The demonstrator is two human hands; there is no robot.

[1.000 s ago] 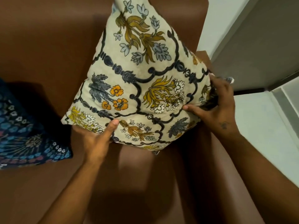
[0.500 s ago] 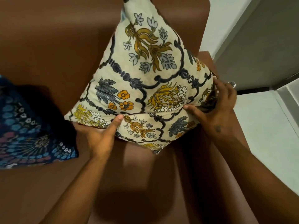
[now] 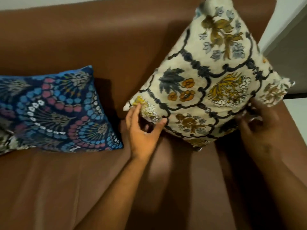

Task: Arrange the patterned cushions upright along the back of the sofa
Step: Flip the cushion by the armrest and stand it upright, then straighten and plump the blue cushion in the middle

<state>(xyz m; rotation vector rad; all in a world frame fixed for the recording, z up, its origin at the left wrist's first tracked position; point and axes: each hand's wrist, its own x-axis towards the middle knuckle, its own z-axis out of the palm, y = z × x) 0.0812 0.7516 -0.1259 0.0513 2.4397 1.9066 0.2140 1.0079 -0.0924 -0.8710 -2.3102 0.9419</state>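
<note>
A cream cushion (image 3: 214, 83) with yellow, orange and grey flowers stands tilted on one corner at the sofa's right end and leans on the brown backrest (image 3: 103, 40). My left hand (image 3: 142, 130) pinches its lower left corner between fingers and thumb. Blurred, my right hand (image 3: 260, 128) grips the cushion's lower right edge beside the armrest. A dark blue cushion (image 3: 54, 112) with pink and blue dots lies slumped on the seat at the left, against the backrest and apart from both hands.
The brown sofa seat (image 3: 69, 188) stretches across the foreground. A brown armrest (image 3: 289, 146) runs down the right side under my right arm. Pale wall and floor (image 3: 299, 113) show beyond the sofa's right end.
The view has swung left, so the cream cushion now sits at the right and more of the blue cushion shows. My left hand has shifted to the cushion's left corner and its grip has loosened.
</note>
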